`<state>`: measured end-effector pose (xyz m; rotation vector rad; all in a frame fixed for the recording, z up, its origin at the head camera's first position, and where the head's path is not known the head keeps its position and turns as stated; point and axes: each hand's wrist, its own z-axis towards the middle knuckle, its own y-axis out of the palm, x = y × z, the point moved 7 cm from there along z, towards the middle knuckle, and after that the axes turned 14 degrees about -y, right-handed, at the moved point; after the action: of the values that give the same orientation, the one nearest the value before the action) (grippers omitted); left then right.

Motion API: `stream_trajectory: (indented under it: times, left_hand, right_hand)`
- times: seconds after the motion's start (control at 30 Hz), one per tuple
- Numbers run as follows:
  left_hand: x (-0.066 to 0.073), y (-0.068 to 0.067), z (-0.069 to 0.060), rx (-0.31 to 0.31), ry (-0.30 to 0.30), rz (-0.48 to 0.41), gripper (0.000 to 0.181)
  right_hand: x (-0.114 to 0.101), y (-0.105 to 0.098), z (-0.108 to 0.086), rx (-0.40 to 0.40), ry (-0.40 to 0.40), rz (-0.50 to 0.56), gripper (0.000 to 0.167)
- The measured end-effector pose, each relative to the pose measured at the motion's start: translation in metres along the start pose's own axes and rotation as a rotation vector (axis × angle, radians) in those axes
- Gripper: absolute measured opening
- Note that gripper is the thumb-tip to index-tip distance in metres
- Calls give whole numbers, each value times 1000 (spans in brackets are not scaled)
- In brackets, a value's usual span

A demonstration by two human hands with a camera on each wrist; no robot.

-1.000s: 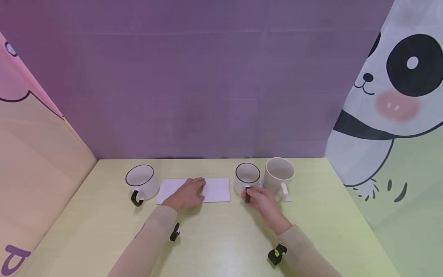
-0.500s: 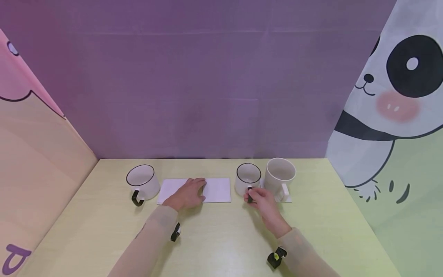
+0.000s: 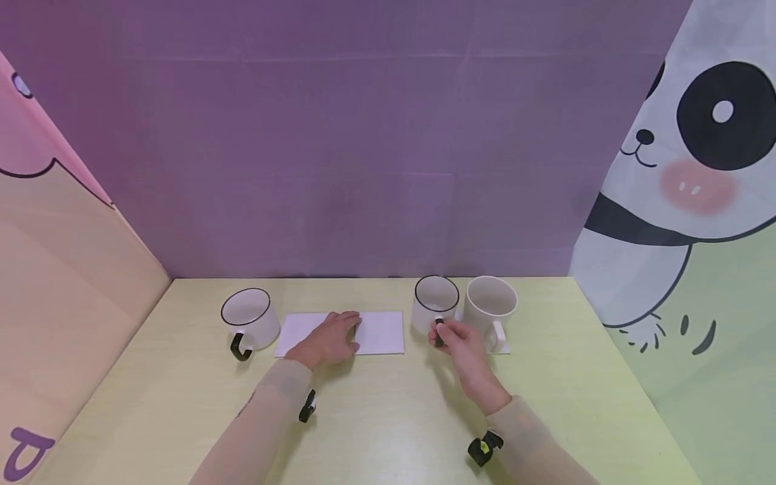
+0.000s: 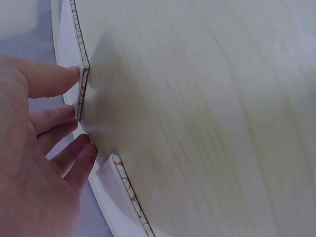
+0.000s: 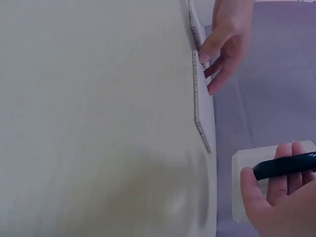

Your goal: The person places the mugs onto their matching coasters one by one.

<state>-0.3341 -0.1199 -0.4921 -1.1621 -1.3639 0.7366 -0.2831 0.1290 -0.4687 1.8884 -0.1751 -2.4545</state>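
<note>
My right hand pinches the black handle of a white mug with a black rim, held upright. In the right wrist view the mug appears raised off the table. My left hand rests at two flat white square boards. Its thumb touches the front corner of one board, with the other fingers loosely bent beside that board's edge. The left board is partly hidden by this hand; a gap between the boards shows in the left wrist view.
A black-rimmed white mug stands at the left of the pale table. To the right, a taller plain white mug stands on a similar board, close to the held mug. A purple backdrop closes off the rear.
My right hand has raised the black-rimmed mug and moved it slightly back and right. The left hand, the boards and the other mugs stay put.
</note>
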Motion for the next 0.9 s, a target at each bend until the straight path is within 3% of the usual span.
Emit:
stream_trajectory:
  times: [0.33, 0.63, 0.9]
  left_hand:
    - [1, -1, -1, -3, -2, -11, 58]
    - [1, -1, -2, -1, -2, -8, 58]
    - [1, -2, -1, 0, -1, -2, 58]
  right_hand:
    - [-15, 4, 3, -5, -1, 21, 22]
    - [-22, 7, 5, -28, -68, 28, 23]
    - [-23, 13, 7, -10, -11, 10, 24]
